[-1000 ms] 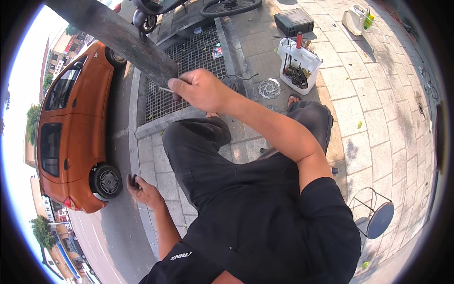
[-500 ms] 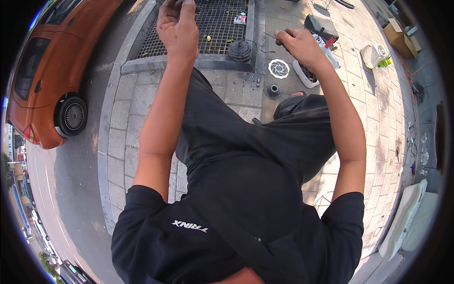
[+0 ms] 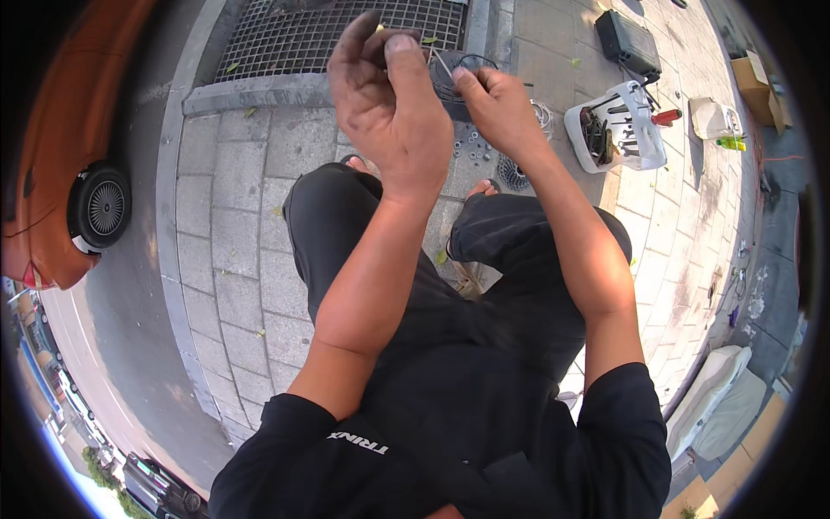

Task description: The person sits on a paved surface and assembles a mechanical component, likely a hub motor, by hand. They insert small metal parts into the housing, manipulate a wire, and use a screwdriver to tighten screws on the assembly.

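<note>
My left hand [image 3: 393, 108] is raised in front of me, its blackened fingers curled in toward the thumb. Whatever lies between those fingertips, if anything, is hidden. Just to its right, my right hand [image 3: 501, 108] pinches a thin metal rod [image 3: 442, 64] that points up and left toward the left fingertips; the two hands stay apart. On the paving below the right hand lie several small metal nuts [image 3: 472, 149]. A bicycle cassette [image 3: 512, 176] stands near them, partly covered by my forearm. A white disc rotor [image 3: 544, 119] shows only its edge behind the right hand.
A white bin [image 3: 640, 158] of hand tools, one red-handled, stands to the right. Beyond it sit a black case [image 3: 628, 43] and a cardboard box [image 3: 750, 86]. A kerb-framed metal grate [image 3: 285, 39] lies ahead. An orange car [image 3: 52, 164] is on the road at left.
My left hand has come down and right, closer to the right hand. The right hand has shifted left and slightly down with the rod. My view has tilted, and more of the tool bin shows.
</note>
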`<state>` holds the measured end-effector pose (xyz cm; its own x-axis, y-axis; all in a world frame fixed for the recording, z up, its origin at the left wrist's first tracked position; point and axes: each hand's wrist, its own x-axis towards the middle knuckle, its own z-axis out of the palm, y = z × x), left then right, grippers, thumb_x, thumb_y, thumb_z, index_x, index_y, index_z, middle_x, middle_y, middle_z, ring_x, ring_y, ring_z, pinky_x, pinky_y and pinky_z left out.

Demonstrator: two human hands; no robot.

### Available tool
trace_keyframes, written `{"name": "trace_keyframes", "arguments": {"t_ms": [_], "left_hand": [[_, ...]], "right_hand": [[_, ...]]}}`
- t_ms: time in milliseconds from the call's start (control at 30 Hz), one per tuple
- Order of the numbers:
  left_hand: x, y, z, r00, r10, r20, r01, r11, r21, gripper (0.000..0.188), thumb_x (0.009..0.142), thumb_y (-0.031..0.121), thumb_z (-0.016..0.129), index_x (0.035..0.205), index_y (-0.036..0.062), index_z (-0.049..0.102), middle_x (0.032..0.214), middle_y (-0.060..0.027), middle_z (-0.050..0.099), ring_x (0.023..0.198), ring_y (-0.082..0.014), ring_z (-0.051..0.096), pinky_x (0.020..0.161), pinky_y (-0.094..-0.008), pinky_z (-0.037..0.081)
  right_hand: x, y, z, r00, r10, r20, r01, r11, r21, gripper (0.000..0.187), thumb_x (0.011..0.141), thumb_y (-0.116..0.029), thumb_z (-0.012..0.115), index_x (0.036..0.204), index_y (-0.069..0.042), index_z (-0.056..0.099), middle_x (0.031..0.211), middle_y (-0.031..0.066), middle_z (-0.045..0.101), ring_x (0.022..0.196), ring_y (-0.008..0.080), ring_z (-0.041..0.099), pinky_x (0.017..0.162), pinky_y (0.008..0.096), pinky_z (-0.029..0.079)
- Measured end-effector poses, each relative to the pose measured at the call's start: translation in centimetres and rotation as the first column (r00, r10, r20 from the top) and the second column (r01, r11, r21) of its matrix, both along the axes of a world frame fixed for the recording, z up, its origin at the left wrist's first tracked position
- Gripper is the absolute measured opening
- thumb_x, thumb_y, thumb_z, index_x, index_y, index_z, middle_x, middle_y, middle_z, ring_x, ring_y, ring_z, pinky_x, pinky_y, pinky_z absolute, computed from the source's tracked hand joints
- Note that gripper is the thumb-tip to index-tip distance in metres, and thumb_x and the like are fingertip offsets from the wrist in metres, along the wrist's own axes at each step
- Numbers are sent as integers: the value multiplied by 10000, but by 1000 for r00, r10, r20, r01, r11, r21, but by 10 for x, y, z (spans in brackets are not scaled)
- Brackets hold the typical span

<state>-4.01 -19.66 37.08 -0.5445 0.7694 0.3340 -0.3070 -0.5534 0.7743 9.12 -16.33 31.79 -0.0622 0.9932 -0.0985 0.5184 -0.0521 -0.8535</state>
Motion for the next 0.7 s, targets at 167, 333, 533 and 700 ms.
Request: {"name": "trace_keyframes", "arguments": {"t_ms": [167, 333, 533, 700], "left_hand": [[-4, 48, -8, 994, 99, -57, -111, 944, -310, 380, 1063, 108, 581, 1411, -26, 511, 1085, -90, 720, 895, -139, 668, 816, -277, 503], [0, 102, -48, 926, 73, -369, -194, 934, -301, 379, 1080, 82, 541, 1431, -44, 472, 1174, -130, 678, 982, -178, 650, 893, -310, 517], [-8, 43, -93, 868, -187, -461, -129, 811, -571, 350, 1092, 34, 507, 1438, -11, 490, 1266, -117, 653, 1155, -168, 604, 1052, -317, 464], [-21, 95, -131, 919, -160, -360, -114, 766, -632, 317, 1088, 106, 575, 1390, 13, 548, 1164, -62, 671, 1028, -134, 630, 947, -309, 494]], "right_hand": [[-7, 19, -18, 952, 137, 274, -135, 991, -26, 393, 1036, -293, 586, 820, 29, 651, 857, 258, 716, 830, 472, 698, 767, 554, 554], [-9, 88, -17, 928, 222, 299, -214, 975, -59, 334, 1022, -264, 620, 843, 17, 654, 807, 233, 691, 775, 434, 699, 701, 517, 575], [-30, 169, -12, 940, 254, 226, -270, 962, 44, 325, 1025, -264, 613, 898, 26, 687, 882, 229, 734, 785, 414, 737, 714, 505, 594], [-27, 222, -30, 895, 371, 247, -374, 927, -36, 366, 1027, -290, 608, 913, 44, 710, 868, 264, 732, 861, 444, 731, 792, 530, 583]]}}
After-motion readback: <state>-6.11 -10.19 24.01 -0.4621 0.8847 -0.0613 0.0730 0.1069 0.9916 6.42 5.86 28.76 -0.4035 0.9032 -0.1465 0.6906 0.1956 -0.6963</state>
